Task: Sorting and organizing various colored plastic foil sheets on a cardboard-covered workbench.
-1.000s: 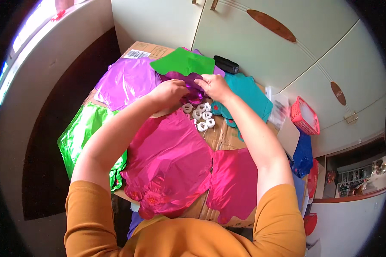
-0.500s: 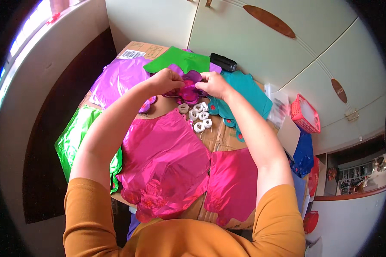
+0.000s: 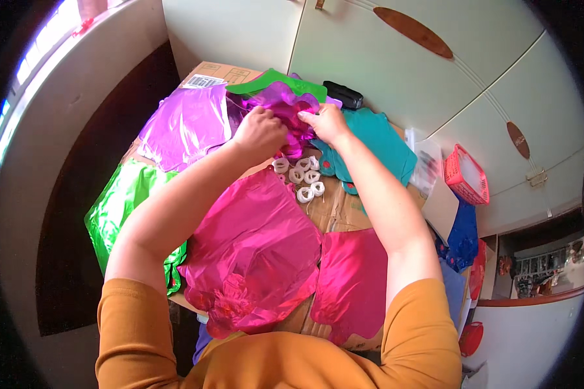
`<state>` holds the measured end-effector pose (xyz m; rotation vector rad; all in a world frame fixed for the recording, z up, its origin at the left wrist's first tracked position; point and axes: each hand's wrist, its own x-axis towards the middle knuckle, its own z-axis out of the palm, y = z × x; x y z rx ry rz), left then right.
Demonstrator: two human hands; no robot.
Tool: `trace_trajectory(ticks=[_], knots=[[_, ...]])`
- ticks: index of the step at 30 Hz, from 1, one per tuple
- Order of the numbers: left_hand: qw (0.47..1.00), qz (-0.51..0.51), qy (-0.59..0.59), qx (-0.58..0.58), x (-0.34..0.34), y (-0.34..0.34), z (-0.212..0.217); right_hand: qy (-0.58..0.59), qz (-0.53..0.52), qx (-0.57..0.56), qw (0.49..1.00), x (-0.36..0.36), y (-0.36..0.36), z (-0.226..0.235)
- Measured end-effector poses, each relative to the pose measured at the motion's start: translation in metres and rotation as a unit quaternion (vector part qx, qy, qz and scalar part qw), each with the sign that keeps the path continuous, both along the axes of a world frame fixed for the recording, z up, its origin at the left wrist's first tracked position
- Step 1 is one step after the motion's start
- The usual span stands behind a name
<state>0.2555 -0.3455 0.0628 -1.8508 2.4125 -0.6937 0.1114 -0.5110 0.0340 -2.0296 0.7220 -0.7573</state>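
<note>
Near the far side of the cardboard, both hands are on a shiny purple foil piece (image 3: 295, 104) with scalloped, petal-like edges, resembling a flat balloon. My left hand (image 3: 261, 133) is closed at its near left side, fingers partly hidden. On the right, my right hand (image 3: 328, 123) pinches its edge between thumb and fingers. Behind it lies a green foil sheet (image 3: 246, 86), partly covered. Several small white ribbon rolls (image 3: 297, 175) sit just below the hands. A light purple foil sheet (image 3: 185, 123) is left of my left hand; a teal foil sheet (image 3: 379, 146) lies right of my right hand.
Two pink foil sheets (image 3: 259, 227) lie nearer me on the cardboard (image 3: 334, 214), with bright green foil (image 3: 126, 201) at left. A black pouch (image 3: 344, 95) stands at the back. At right are a pink basket (image 3: 466, 175) and blue foil (image 3: 462, 233). Pale cabinet doors (image 3: 396, 84) rise behind.
The purple foil piece has been lifted and spread up over the green sheet. My left hand has shifted right and slightly nearer me; my right hand has moved slightly right.
</note>
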Motion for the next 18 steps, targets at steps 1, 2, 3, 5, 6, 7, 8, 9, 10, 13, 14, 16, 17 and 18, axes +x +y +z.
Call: trace_trajectory(ticks=[1,2,3,5,6,7,8,9,10,13,14,16,17,18], knots=[[0.990,0.115,0.072,0.048,-0.011,0.007,0.017,-0.014,-0.002,0.037,0.999,0.000,0.002,0.006],[0.982,0.152,0.075,0.081,-0.012,0.009,0.024,-0.027,-0.005,0.073,0.997,0.000,0.005,0.010],[0.974,0.183,0.079,0.109,-0.016,0.008,0.032,-0.050,-0.037,0.041,0.997,-0.003,-0.004,0.015],[0.963,0.226,0.097,0.110,0.002,0.010,0.017,-0.030,-0.075,-0.024,0.996,0.007,-0.007,0.050],[0.962,0.227,0.106,0.109,0.005,0.012,0.018,-0.050,-0.090,-0.039,0.994,0.007,-0.013,0.068],[0.962,0.223,0.118,0.104,0.004,0.009,0.021,-0.054,-0.097,-0.063,0.992,0.003,-0.031,0.086],[0.962,0.219,0.130,0.100,0.003,0.006,0.023,-0.059,-0.104,-0.086,0.989,0.001,-0.048,0.104],[0.960,0.221,0.138,0.103,0.006,0.007,0.024,-0.021,-0.144,-0.111,0.983,0.003,-0.052,0.129],[0.957,0.229,0.137,0.111,0.008,0.008,0.023,0.016,-0.183,-0.135,0.974,0.005,-0.053,0.156],[0.953,0.236,0.139,0.132,0.009,0.004,0.027,0.060,-0.230,-0.200,0.950,-0.015,-0.071,0.220],[0.950,0.238,0.142,0.144,0.010,0.005,0.029,0.079,-0.237,-0.211,0.945,-0.028,-0.076,0.231],[0.946,0.240,0.149,0.157,0.012,0.005,0.031,0.143,-0.242,-0.224,0.933,-0.061,-0.085,0.255],[0.946,0.239,0.153,0.158,0.012,0.002,0.032,0.180,-0.242,-0.226,0.926,-0.083,-0.088,0.266],[0.945,0.238,0.157,0.163,0.011,0.000,0.030,0.217,-0.243,-0.228,0.917,-0.104,-0.089,0.272]])
